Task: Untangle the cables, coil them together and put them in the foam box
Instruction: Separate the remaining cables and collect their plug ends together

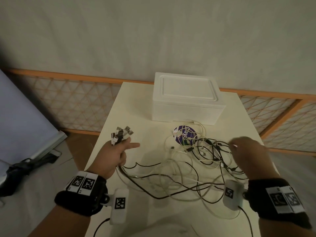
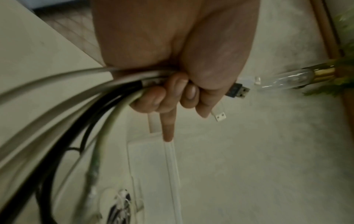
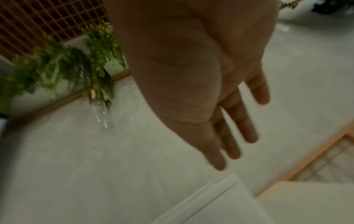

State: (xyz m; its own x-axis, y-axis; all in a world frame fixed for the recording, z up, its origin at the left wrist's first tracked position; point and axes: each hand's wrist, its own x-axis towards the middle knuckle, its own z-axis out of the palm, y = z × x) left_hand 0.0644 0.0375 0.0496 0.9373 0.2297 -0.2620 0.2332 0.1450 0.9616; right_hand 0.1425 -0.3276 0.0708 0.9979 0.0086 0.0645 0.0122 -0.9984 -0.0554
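Note:
My left hand point(image 1: 118, 153) grips a bundle of black and white cables point(image 2: 107, 91) near their USB plug ends point(image 1: 122, 134), which stick up above the fist; the index finger points out straight. The cables trail right into a loose tangle point(image 1: 196, 161) on the white table point(image 1: 136, 106). My right hand point(image 1: 246, 151) hovers over the tangle's right side with fingers point(image 3: 229, 136) straight and holds nothing. The white foam box point(image 1: 186, 100), lid on, stands at the table's far edge behind the tangle.
A round purple sticker point(image 1: 185, 135) lies under the cables in front of the box. An orange lattice rail point(image 1: 77, 103) runs behind the table. A white board point(image 1: 25, 120) and dark gear point(image 1: 25, 166) sit on the floor at left. A green plant point(image 3: 63, 66) hangs nearby.

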